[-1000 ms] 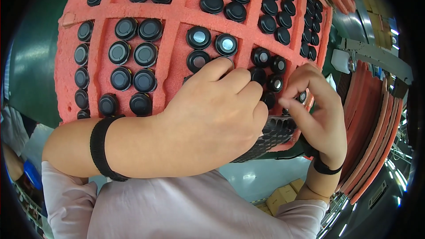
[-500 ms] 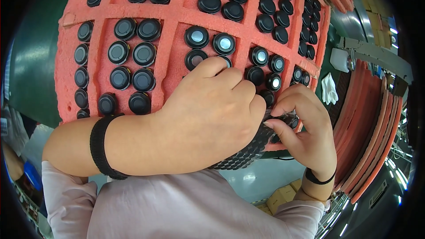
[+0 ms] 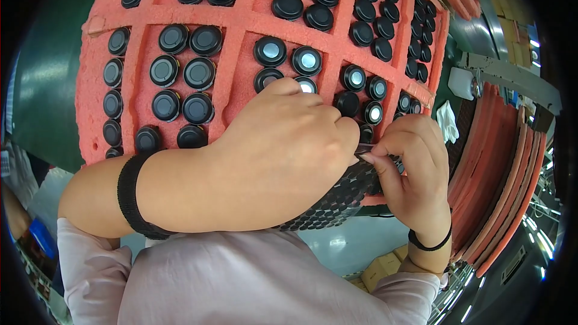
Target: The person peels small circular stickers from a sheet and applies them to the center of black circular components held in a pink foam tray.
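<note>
A pink foam tray (image 3: 235,54) holds rows of black round parts, which look like small speakers. Several, such as this black round part (image 3: 307,60), have a pale shiny disc in the middle. My left hand (image 3: 295,144) is closed over the tray, its fingertips hidden behind its back, with a sheet of small black round pads (image 3: 331,207) hanging beneath it. At the sheet's upper edge, thumb and index finger of my right hand (image 3: 409,162) pinch together on the sheet's edge. Whether a single pad is between those fingers is too small to tell.
Pink foam trays (image 3: 494,168) stand stacked at the right. A white glove (image 3: 447,121) lies on the green table (image 3: 48,96) near a white container (image 3: 462,81). Cardboard boxes (image 3: 382,271) sit on the floor below the table edge.
My right hand has moved slightly left, and its thumb and index finger have closed from apart to a pinch at the sheet's edge. My left hand has barely moved.
</note>
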The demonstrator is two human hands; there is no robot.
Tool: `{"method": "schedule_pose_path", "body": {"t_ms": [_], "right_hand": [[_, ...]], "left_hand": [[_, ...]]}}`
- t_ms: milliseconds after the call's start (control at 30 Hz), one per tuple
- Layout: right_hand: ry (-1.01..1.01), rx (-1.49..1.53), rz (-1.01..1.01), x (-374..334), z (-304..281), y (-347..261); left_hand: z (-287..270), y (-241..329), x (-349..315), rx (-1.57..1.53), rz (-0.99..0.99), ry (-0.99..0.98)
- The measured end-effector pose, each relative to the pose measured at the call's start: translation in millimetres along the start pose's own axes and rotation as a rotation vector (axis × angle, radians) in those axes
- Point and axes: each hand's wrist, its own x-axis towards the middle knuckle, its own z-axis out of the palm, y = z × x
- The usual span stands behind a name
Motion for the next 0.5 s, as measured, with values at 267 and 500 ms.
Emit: {"method": "schedule_pose_path", "body": {"t_ms": [267, 500], "right_hand": [[-0.001, 0.252, -0.079, 10.1, -14.6, 25.6], [-0.027, 0.382, 0.293, 40.5, -6.4, 39.2]], "left_hand": [[-5.3, -2.0, 7.1, -0.059, -0.075, 0.011], [-0.4, -8.6, 8.4, 0.085, 0.115, 0.051]]}}
